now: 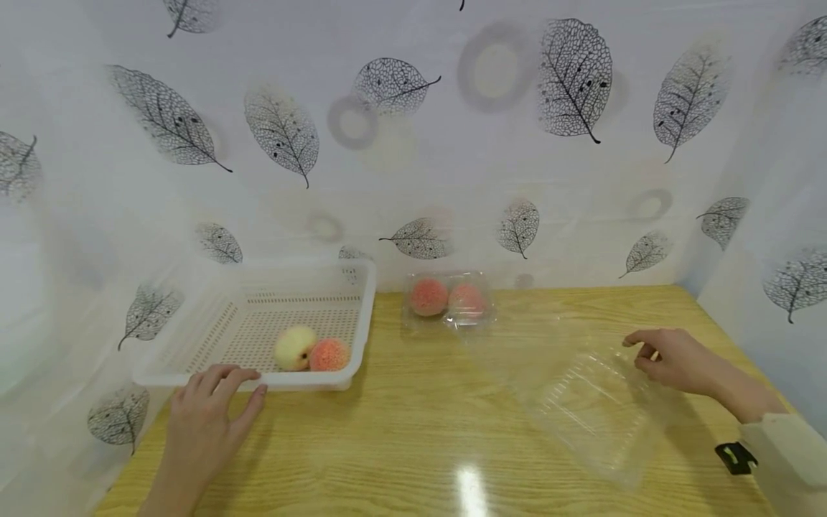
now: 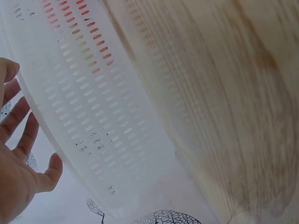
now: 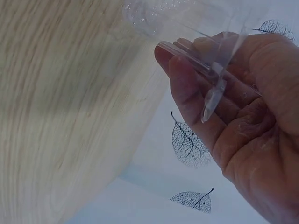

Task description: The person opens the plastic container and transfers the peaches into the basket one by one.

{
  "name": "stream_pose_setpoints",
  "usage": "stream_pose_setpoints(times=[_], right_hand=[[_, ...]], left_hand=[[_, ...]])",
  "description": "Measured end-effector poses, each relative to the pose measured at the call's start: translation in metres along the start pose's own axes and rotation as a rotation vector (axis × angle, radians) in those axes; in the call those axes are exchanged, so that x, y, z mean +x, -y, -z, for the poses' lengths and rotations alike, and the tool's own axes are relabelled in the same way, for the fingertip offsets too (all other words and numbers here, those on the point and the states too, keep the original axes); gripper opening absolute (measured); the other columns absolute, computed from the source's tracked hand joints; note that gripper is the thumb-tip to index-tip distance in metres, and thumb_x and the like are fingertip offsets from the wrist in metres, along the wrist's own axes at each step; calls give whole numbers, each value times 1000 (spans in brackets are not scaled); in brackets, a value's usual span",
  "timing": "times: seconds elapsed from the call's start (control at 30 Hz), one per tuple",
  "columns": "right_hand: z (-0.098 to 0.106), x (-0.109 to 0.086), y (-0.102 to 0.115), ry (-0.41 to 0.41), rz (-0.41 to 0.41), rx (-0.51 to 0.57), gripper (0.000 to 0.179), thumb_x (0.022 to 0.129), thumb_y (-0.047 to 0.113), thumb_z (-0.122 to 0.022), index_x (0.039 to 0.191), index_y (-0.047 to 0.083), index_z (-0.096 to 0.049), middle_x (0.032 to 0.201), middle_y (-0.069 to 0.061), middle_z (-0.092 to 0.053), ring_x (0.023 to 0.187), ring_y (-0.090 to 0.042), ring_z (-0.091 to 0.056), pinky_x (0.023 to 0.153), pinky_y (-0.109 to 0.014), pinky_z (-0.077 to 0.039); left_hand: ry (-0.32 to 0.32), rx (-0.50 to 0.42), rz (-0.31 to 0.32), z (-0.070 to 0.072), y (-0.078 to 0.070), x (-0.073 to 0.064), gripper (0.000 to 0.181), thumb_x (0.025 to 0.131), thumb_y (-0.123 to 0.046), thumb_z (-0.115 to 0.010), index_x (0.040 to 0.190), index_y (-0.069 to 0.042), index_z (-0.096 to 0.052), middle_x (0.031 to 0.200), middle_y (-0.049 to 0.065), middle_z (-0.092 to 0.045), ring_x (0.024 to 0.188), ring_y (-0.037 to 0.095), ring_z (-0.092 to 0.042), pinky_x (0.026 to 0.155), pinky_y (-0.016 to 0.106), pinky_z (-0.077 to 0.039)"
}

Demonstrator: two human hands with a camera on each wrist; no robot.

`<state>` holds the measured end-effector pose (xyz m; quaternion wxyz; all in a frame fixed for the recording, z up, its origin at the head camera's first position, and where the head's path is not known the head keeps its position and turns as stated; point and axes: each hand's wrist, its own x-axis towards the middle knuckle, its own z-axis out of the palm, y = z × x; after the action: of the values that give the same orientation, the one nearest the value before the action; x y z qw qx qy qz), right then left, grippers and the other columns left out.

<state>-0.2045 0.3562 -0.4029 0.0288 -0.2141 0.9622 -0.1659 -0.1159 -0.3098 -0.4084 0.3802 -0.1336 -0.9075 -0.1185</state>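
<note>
My left hand point(image 1: 205, 422) rests at the near rim of a white plastic basket point(image 1: 367, 309), its fingers spread and loosely bent along the edge. Inside the basket, near its front right corner, a pale yellow peach point(image 1: 293, 347) lies beside a reddish peach point(image 1: 330, 355). On the right, my right hand point(image 1: 678, 362) pinches the edge of an open clear plastic clamshell box point(image 1: 597, 406). In the right wrist view, thin clear plastic point(image 3: 215, 98) passes between the thumb and fingers. Both halves of that box look bare of fruit.
Against the back curtain stands another clear plastic box point(image 1: 481, 316) holding two red peaches point(image 1: 429, 297). The wood-grain table point(image 1: 413, 431) runs under everything. A leaf-print curtain point(image 1: 426, 179) encloses the back and sides. A small black device point(image 1: 735, 458) sits at the right wrist.
</note>
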Motion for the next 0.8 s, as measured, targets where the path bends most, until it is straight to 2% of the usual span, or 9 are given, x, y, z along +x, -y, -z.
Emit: stream_pose_setpoints(times=[0.13,0.53,0.8], right_hand=[[1,-8,-9,-3,-28,8,30,91,1,-66,119,-9,-66,85,-1,-74,66,-2,-65,54,-23,-48],[8,-36,-30,47,-188,50,35,97,3,-61,126,-18,-57,88,-6,-73,62,-1,-63,53,-24,-53],[5,-48,-41,6,-268,27,37,96,2,-60,124,-21,-55,85,-9,-72,58,-6,-63,51,-23,-53]], left_hand=[[0,2,4,0,0,0,24,75,-19,-82,96,-13,-72,95,12,-68,86,39,-63,68,61,-46],[5,-5,3,-1,1,-1,23,76,-19,-81,96,-13,-72,95,12,-68,85,40,-63,69,62,-46],[16,-3,12,-1,1,-2,24,75,-18,-83,96,-13,-72,95,12,-68,86,40,-63,69,61,-46]])
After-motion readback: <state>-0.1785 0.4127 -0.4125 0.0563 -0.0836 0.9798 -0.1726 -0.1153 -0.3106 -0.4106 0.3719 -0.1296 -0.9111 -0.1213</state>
